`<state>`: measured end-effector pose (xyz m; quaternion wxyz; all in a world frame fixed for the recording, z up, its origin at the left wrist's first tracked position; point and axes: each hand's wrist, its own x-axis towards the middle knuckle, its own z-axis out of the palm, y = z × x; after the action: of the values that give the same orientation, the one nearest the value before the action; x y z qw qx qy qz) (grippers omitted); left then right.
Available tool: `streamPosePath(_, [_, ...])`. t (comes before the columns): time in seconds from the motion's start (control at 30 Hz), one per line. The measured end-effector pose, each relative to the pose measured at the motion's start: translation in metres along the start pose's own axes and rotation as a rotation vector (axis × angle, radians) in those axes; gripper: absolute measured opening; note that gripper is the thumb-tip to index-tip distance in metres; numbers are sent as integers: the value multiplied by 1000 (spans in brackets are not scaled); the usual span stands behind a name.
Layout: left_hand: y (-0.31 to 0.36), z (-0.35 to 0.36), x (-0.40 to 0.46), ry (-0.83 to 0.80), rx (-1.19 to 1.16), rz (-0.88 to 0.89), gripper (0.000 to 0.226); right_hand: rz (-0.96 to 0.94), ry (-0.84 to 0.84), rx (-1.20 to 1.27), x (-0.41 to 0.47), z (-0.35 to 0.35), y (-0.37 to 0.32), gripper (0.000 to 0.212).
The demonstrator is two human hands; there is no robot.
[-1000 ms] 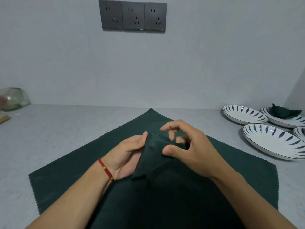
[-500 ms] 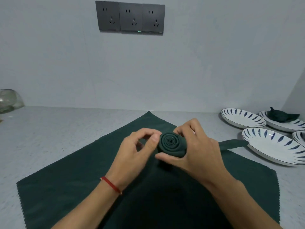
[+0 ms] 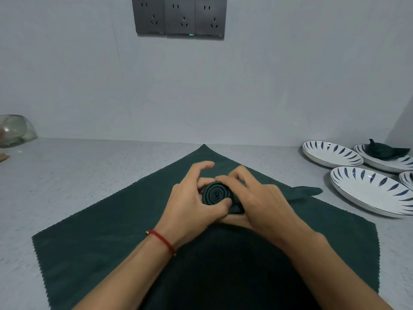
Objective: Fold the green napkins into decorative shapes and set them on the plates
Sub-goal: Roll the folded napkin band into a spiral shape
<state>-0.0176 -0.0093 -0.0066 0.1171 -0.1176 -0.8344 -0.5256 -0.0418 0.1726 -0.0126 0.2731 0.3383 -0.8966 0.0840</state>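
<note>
Both the left hand (image 3: 192, 202) and right hand (image 3: 257, 198) curl around the rolled napkin (image 3: 216, 195), pinching its spiral so it cannot unwind. It sits above the flat green cloth (image 3: 100, 238), left of the nearest plate (image 3: 348, 193), its loose tail pointing platewards.

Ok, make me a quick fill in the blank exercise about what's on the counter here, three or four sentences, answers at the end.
1. Both hands, the left hand and the right hand, hold a green napkin rolled into a ____.
2. The folded napkin already set down lies on the plate farthest to the ____.
3. The left wrist wears a ____ bracelet.
4. On the wall above the counter there are ____ sockets.

Missing words: spiral; right; red; three
</note>
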Motion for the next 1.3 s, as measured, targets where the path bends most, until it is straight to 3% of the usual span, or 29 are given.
streamPosePath(0.1, [0,-1,-1,-52,-33,-7,64,20,38,-45,1,0,-1,64])
streamPosePath(0.2, [6,9,-6,67,144,61,38,49,86,-152,4,3,-6,62])
streamPosePath(0.3, [8,15,-7,146,159,50,26,69,83,-152,6,2,-8,66])
streamPosePath(0.5, [2,3,-6,-41,129,-43,70,5,-6,-43,-2,1,-3,67])
streamPosePath(0.63, [4,13,-7,12,144,-34,32,107,86,-165,5,7,-7,48])
streamPosePath(0.77, [6,11,-5,-13,85,-44,19,84,36,-143,1,3,-9,54])
streamPosePath(0.83, [2,6,-3,-64,79,-39,21,18,-40,-102,-2,1,-6,60])
streamPosePath(0.93, [-2,6,-4,-121,-1,-50,35,31,-10,-125,-2,-2,-6,57])
streamPosePath(1.03, [-3,13,-7,-54,-51,-44,35,37,80,-179,1,0,-13,58])
streamPosePath(1.13, [-2,12,-6,-20,-12,-14,28,16,31,-114,1,0,-13,65])
streamPosePath(1.3, [-12,3,-5,-135,-52,-99,66,-19,0,-62,-5,-2,-6,63])
